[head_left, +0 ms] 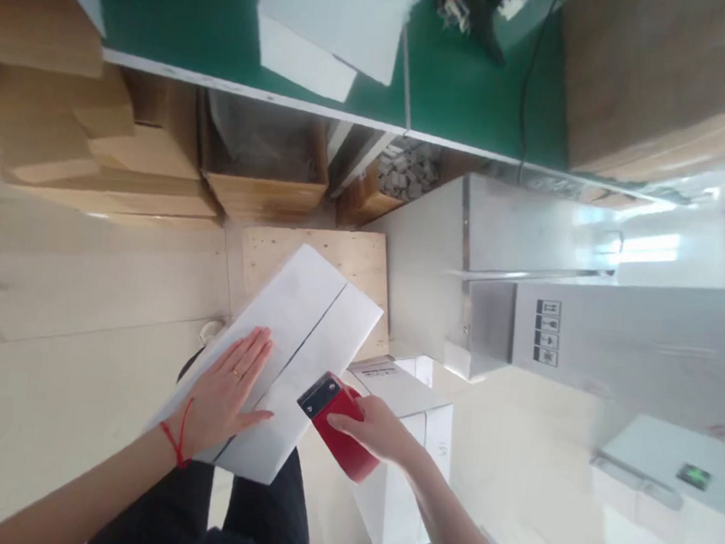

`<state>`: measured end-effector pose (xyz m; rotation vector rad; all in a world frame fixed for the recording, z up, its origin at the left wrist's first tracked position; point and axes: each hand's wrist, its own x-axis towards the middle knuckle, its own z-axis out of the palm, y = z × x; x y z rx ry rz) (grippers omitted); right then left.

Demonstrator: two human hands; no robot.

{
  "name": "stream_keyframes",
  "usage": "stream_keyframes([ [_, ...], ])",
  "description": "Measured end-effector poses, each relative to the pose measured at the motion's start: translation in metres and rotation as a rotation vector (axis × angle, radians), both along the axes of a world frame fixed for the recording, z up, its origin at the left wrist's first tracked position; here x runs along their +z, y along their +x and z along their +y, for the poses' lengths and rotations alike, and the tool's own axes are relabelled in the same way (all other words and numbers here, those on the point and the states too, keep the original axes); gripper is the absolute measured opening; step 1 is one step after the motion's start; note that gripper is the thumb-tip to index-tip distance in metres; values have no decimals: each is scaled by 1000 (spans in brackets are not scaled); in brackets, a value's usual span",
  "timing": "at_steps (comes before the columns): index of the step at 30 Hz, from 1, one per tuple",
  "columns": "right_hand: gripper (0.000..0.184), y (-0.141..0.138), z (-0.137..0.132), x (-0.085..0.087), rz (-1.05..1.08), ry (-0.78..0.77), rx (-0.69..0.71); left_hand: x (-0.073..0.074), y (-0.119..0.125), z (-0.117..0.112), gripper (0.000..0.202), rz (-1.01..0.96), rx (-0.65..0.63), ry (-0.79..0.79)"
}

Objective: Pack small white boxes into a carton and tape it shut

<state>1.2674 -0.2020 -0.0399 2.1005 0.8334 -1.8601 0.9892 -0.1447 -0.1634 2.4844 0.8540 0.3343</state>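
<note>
Left hand (225,394) flat on white box (296,364), fingers together, thumb out; hand and forearm hide part of its near end. Box slants over the person's legs. Right hand (380,428) grips red tape dispenser (352,462), most fingers hidden. Green table (182,11) cut off at top. Pale carton (623,346) bears handling pictograms (546,331); print on standing white carton (406,458) unreadable.

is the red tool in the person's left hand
No, the right hand grips the red tool, while the left hand lies spread on the white carton.
</note>
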Motion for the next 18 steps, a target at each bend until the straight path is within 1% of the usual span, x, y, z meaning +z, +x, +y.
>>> stream_keyframes([
  [3,32,18,-8,0,-21,38,102,-3,17,-16,112,83,22,36],
  [5,33,37,-21,-4,-23,35,130,-3,28,-23,111,115,-9,67],
  [8,29,69,-50,-12,-20,13,87,-2,46,-34,111,151,-66,101],
  [10,27,91,-73,-14,-31,21,77,-2,59,-44,112,175,-105,102],
  [12,26,111,-97,-13,-42,36,67,-4,74,-56,115,190,-148,97],
  [14,26,128,-118,-7,-65,18,60,-6,88,-67,117,207,-173,85],
  [16,28,141,-134,-2,-96,-24,57,-7,100,-75,110,239,-167,71],
  [18,30,147,-143,-1,-107,-46,51,-6,107,-79,99,272,-151,64],
])
